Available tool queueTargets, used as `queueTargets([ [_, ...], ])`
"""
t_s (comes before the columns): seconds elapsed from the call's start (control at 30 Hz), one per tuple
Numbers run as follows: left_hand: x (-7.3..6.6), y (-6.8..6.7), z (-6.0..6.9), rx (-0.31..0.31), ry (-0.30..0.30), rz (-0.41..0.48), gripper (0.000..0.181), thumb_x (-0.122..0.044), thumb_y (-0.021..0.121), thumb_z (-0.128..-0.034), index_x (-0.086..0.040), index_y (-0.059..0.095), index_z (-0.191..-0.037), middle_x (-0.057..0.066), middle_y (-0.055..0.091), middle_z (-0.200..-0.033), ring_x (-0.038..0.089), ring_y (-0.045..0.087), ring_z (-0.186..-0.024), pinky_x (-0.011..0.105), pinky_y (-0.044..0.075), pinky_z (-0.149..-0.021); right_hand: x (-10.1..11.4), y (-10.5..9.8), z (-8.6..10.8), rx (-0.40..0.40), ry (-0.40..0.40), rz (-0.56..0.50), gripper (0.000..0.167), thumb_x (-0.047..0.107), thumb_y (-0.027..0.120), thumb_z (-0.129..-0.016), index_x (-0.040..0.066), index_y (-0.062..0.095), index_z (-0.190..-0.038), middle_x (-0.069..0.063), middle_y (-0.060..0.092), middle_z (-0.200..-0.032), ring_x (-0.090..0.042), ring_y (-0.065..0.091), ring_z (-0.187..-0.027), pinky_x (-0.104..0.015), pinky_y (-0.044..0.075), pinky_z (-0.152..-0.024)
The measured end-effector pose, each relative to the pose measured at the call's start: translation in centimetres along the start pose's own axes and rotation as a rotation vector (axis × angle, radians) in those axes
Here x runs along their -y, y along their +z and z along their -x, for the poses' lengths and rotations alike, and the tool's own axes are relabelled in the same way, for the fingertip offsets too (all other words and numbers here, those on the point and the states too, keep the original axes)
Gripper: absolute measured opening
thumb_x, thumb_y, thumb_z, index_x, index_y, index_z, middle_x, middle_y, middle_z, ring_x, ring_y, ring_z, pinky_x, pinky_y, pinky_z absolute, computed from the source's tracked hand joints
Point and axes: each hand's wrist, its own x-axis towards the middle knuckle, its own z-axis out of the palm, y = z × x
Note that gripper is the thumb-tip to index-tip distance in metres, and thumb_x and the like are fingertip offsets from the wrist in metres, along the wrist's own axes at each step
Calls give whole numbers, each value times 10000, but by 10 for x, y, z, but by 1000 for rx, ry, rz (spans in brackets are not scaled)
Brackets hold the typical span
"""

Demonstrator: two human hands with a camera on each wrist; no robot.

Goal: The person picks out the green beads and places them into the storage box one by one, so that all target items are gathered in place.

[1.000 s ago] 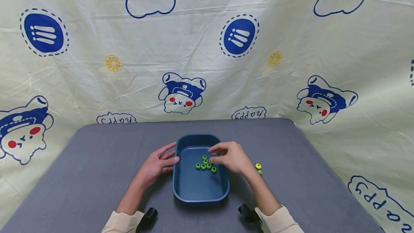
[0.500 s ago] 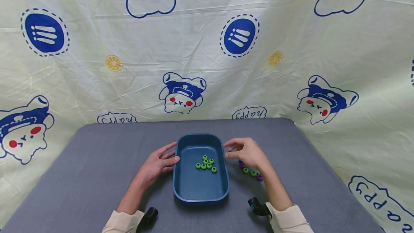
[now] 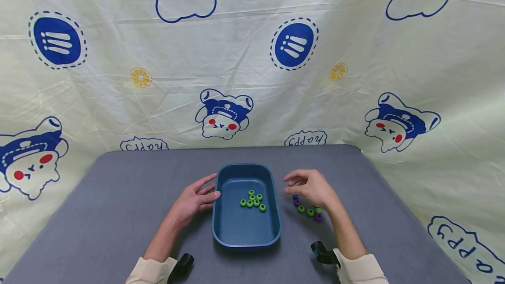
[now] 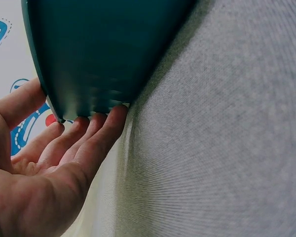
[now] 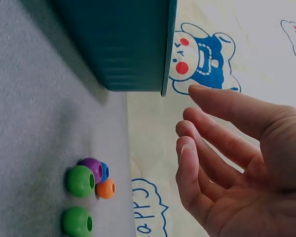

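Observation:
Several green beads (image 3: 250,204) lie loose near the middle of a blue tray (image 3: 246,231). My left hand (image 3: 190,203) holds the tray's left side, thumb over the rim and fingertips against the outer wall (image 4: 93,59). To the right of the tray, my right hand (image 3: 312,186) hovers with loosely bent fingers and nothing between them. Below it on the table are more beads: green (image 3: 310,212), purple (image 3: 318,217) and blue (image 3: 295,197). The right wrist view also shows an orange bead (image 5: 106,188). Part of this group is hidden under the hand in the head view.
Grey cloth covers the table (image 3: 150,179). A pale printed curtain (image 3: 252,56) hangs behind it and along its sides. Each wrist wears a black device, one by the left cuff (image 3: 183,263) and one by the right cuff (image 3: 322,252).
My right hand has moved out of the tray to the right, over the loose beads. One more green bead shows in the tray where its fingertips were. The left hand has stayed put.

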Motion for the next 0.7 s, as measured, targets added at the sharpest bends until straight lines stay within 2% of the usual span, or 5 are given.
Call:
queueTargets([
  [0.37, 0, 0, 0, 4, -2, 9, 597, -137, 692, -970, -169, 470, -1523, 213, 476, -1539, 368, 618, -1279, 447, 581, -945, -21, -12, 1, 70, 46, 6, 353, 188, 821, -841, 34, 713, -1139, -61, 724, -999, -167, 654, -857, -331, 560, -709],
  [0.7, 0, 0, 0, 9, -3, 16, 601, -132, 692, -970, -159, 464, -1525, 215, 473, -1539, 374, 612, -1284, 447, 581, -943, -36, -18, 5, 140, 67, -5, 281, 142, 827, -823, 28, 716, -1055, -60, 710, -949, -173, 617, -812, -345, 536, -678],
])
